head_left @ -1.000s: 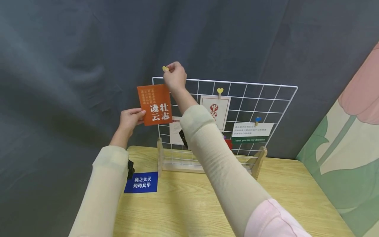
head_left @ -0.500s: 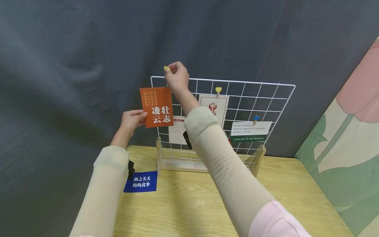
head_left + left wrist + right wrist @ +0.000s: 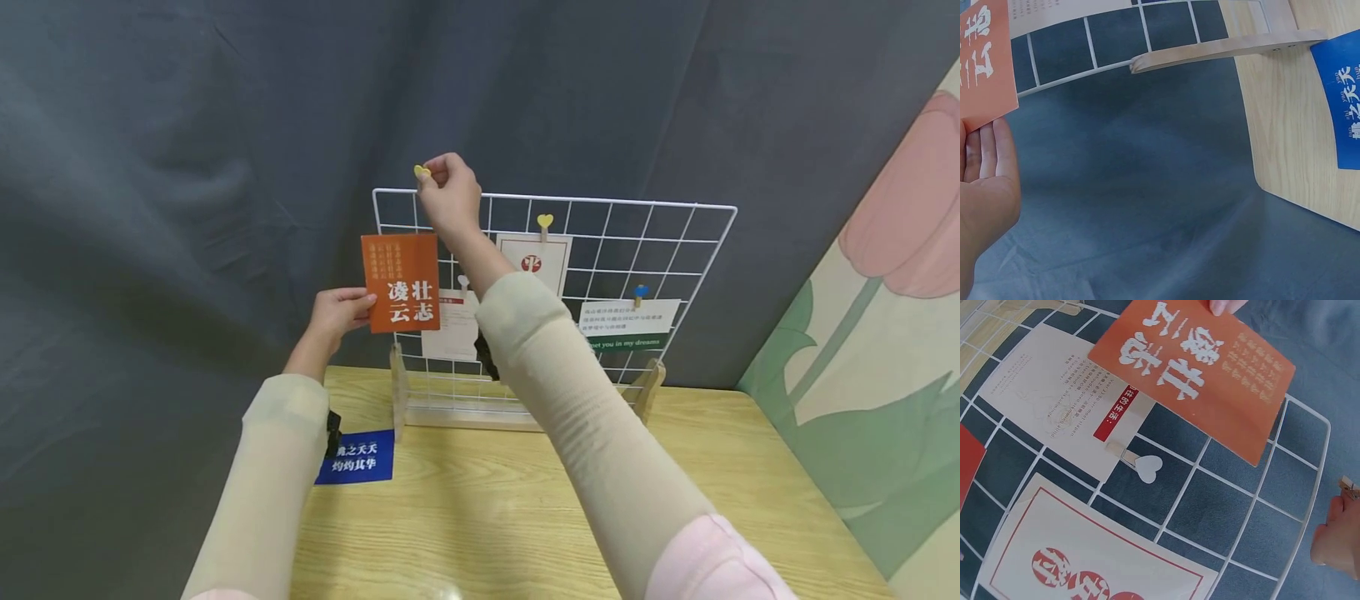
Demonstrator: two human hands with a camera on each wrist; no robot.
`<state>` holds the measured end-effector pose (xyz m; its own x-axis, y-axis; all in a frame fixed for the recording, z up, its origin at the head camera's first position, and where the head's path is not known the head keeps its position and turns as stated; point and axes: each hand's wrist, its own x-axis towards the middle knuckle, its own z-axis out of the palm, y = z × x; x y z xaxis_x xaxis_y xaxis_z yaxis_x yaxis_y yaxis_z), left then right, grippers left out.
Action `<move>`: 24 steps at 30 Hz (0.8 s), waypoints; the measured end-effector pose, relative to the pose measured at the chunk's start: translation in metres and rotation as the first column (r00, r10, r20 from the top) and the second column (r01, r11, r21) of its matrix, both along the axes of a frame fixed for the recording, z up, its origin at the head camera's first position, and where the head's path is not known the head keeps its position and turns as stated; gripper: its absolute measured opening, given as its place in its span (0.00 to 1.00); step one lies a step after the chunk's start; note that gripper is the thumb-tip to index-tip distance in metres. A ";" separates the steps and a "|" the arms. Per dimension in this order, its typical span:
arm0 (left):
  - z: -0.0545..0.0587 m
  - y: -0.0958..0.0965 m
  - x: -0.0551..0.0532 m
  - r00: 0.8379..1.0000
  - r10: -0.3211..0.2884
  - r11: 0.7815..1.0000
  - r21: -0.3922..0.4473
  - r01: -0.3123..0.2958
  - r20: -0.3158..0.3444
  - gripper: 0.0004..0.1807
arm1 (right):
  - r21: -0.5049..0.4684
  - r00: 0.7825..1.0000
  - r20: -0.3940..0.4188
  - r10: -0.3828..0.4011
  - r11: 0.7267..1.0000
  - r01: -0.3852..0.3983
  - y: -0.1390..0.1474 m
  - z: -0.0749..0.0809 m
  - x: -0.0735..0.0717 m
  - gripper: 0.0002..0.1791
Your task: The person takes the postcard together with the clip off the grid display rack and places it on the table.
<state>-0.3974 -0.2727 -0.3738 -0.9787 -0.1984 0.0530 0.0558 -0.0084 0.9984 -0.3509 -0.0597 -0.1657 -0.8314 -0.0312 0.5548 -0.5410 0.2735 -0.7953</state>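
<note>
An orange card (image 3: 401, 283) with white Chinese characters is pinched along its left edge by my left hand (image 3: 337, 321), in front of the upper left of a white wire grid (image 3: 600, 221). My right hand (image 3: 452, 196) is raised above the grid's top wire and pinches a small clip with a yellow heart (image 3: 422, 172). In the right wrist view the clip's wooden end (image 3: 1349, 485) shows beyond the grid's edge, apart from the orange card. The left wrist view shows my left fingers (image 3: 988, 150) behind the card's lower edge.
On the grid hang a white card with a red border (image 3: 558, 258), a white text card (image 3: 448, 333) on a white heart clip (image 3: 1147, 467), and a green-and-white card (image 3: 630, 321). A blue card (image 3: 367, 458) lies on the wooden table (image 3: 480, 500), left of the wooden stand (image 3: 397, 387).
My left hand has lowered the orange card slightly and brought it a little right, turning it more upright. The right hand still pinches the heart clip above the grid. The head view has shifted slightly.
</note>
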 end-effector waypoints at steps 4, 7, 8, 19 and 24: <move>0.034 0.028 0.044 1.000 0.016 0.999 -0.047 -0.015 0.016 0.19 | 0.011 1.000 -0.004 0.009 1.000 -0.009 0.002 -0.002 0.002 0.06; 0.052 0.044 0.066 0.997 0.047 0.994 -0.106 -0.040 0.066 0.21 | 0.023 1.000 0.000 0.012 1.000 -0.012 0.005 -0.004 0.002 0.07; 0.056 0.047 0.072 0.997 0.042 0.993 -0.115 -0.034 0.066 0.22 | 0.028 1.000 0.000 0.011 1.000 -0.011 0.005 -0.005 0.002 0.07; 0.050 0.049 0.082 0.993 0.028 0.990 -0.139 -0.011 0.118 0.21 | 0.030 0.998 -0.007 0.061 0.998 -0.061 0.007 -0.018 0.004 0.07; 0.030 0.044 0.069 0.990 0.026 0.992 -0.126 -0.009 0.137 0.21 | 0.061 0.998 -0.025 0.052 0.997 -0.051 0.010 -0.025 0.006 0.07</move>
